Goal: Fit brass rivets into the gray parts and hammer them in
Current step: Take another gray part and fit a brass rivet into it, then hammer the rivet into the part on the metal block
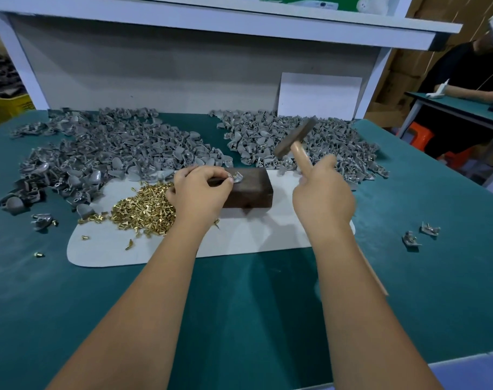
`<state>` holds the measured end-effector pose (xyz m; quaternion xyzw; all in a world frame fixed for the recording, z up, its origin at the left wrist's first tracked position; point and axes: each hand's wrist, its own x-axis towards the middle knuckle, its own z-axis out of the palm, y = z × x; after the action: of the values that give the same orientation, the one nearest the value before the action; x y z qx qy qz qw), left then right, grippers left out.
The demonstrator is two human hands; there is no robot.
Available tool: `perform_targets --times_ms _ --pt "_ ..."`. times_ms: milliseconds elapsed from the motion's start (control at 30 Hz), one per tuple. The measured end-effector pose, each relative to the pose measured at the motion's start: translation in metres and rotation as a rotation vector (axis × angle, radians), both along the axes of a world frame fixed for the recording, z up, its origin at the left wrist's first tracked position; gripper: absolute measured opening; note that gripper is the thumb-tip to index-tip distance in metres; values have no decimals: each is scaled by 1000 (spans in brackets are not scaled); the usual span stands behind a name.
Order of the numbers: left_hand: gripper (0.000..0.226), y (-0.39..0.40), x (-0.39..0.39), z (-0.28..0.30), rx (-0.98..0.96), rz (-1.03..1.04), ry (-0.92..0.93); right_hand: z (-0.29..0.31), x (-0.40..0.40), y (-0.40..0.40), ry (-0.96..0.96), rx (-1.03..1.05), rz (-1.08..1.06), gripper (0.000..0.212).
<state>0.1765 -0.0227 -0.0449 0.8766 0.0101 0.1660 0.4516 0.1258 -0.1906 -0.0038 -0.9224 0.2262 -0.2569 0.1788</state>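
Our left hand [201, 190] pinches a gray part [237, 177] on the dark block [249, 190]; our right hand [322, 192] grips the raised hammer [296, 137] at 1 o'clock, bare worktop [253, 305] nearest us

Gray parts [121, 147], brass-gold rivets [144, 209]

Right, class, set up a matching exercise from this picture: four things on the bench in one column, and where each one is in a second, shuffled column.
Things:
1. hammer
2. gray part with a rivet
3. heap of brass rivets
4. dark block

Places:
A. on the white mat, between the hands
B. raised in the right hand
C. on the mat, beside the left hand
D. on top of the block, steadied by left fingers

Pairs: 1-B, 2-D, 3-C, 4-A
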Motion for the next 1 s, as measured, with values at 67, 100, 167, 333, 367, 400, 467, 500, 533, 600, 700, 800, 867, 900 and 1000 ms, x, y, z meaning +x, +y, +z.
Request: perform_targets --times_ms 67,100,167,333,367,400,467,500,533,600,700,800,867,900,1000 --pt "14 1 1 0 -7 -1 8 8 -3 1 -52 -49 59 12" --pt "13 1 1 0 -5 -2 8 11 -5 1 -59 -46 126 8" --pt "13 1 1 0 1 -4 2 18 -11 5 -31 13 287 7" --pt "18 -3 2 -2 -10 11 -17 30 -22 15 32 -31 391 50" --pt "19 -3 2 -2 -14 23 -17 31 -23 15 16 -59 387 52" --pt "19 -4 2 -2 -15 37 -16 30 -23 15 -2 -95 382 52" --pt "18 -4 3 -3 -9 52 -17 29 -24 13 -50 -168 372 53" --pt "16 -4 4 -3 -3 52 -18 28 -25 13 -75 -194 359 54" --pt "13 -4 5 -4 6 48 -20 25 -26 13 -100 -207 347 55" --pt "9 -4 6 -5 17 43 -24 18 -28 16 -128 -233 344 56" --pt "5 -3 6 -6 -20 47 -42 6 -28 22 -56 -307 374 56" --pt "5 -3 7 -6 -50 46 -37 5 -25 27 -26 -322 372 56" --pt "7 -3 7 -6 -19 58 -40 7 -23 28 -118 -285 333 57" --pt "8 -3 6 -7 -8 56 -46 7 -24 28 -160 -278 314 57" --pt "5 -2 6 -6 -26 41 -31 1 -26 26 -94 -312 339 59"
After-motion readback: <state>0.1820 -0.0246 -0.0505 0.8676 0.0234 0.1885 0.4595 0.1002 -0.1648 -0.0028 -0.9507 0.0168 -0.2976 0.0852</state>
